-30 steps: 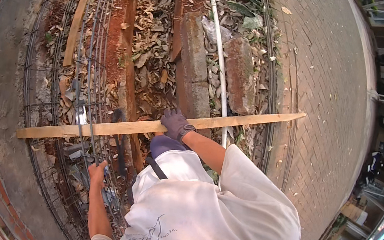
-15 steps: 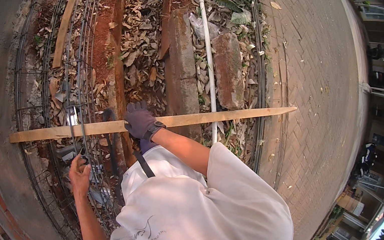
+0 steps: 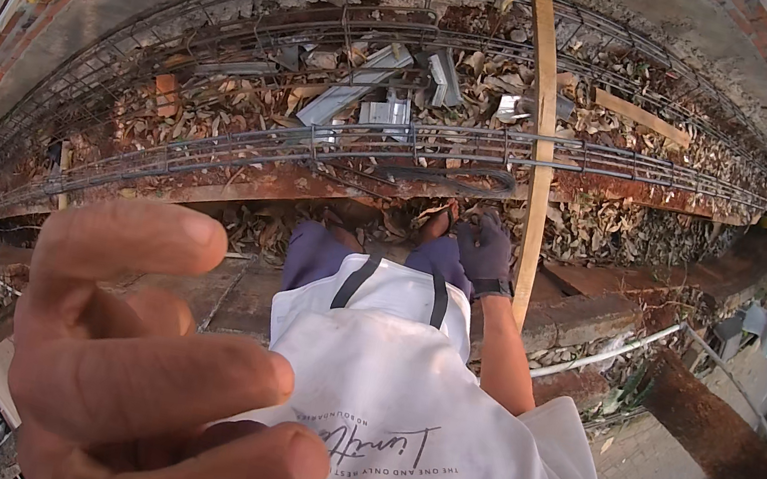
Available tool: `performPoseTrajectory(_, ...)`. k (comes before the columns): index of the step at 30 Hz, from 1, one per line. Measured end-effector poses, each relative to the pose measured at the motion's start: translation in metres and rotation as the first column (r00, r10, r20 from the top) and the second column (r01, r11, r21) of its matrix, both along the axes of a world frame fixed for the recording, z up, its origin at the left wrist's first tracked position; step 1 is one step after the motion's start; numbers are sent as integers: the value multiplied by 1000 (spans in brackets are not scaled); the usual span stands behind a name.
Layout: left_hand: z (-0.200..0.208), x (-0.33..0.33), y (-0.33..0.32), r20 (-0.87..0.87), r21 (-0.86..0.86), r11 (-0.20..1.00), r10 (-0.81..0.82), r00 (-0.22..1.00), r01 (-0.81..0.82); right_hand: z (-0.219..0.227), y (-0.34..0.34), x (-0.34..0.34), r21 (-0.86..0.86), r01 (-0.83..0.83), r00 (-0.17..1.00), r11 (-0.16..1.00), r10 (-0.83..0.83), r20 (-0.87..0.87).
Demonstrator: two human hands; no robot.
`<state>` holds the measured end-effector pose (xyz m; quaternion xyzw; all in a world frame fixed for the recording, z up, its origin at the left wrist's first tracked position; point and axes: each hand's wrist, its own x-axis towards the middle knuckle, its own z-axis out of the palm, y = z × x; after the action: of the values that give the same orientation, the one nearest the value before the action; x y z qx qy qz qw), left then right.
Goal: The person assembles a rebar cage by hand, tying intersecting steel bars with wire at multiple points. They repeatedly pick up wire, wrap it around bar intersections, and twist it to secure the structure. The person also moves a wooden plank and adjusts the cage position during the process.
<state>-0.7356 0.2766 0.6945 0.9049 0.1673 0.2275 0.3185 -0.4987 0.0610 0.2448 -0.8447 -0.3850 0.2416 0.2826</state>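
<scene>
A: Left hand point(image 3: 151, 353) has come right up near the camera now, bare, fingers loosely curled and holding nothing. Half a second ago it was down by the steel bars.

B: And the right hand point(image 3: 486, 254)?

A: Gloved, down beside the wooden plank point(image 3: 539, 164), touching it I think; can't tell its grip. The plank crosses the rebar cage point(image 3: 318, 142), dry leaves point(image 3: 629, 230) underneath.

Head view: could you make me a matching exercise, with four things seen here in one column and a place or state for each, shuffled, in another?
1 left hand
2 right hand
3 wooden plank
4 grey metal offcuts

A lies across the rebar cage
B among dry leaves
C bare, close to the camera
D dark-gloved, beside the plank

Pairs: 1-C, 2-D, 3-A, 4-B
</scene>
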Motion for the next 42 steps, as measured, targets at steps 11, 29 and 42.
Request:
performPoseTrajectory(11, -294, -237, 27, -252, -718, 150, 854, 455, -679, -83, 73, -55, -679, -76, 982, 730, 172, 75)
performPoseTrajectory(29, -410, -191, -132, -655, -647, -240, 662, 366, -724, -281, 138, 25, -724, -418, 657, 548, 733, 175)
performPoseTrajectory(42, -351, -150, -116, -524, -805, -56, 535, 663, -591, -7, 123, 0, -477, -869, 432, 129, 667, -607)
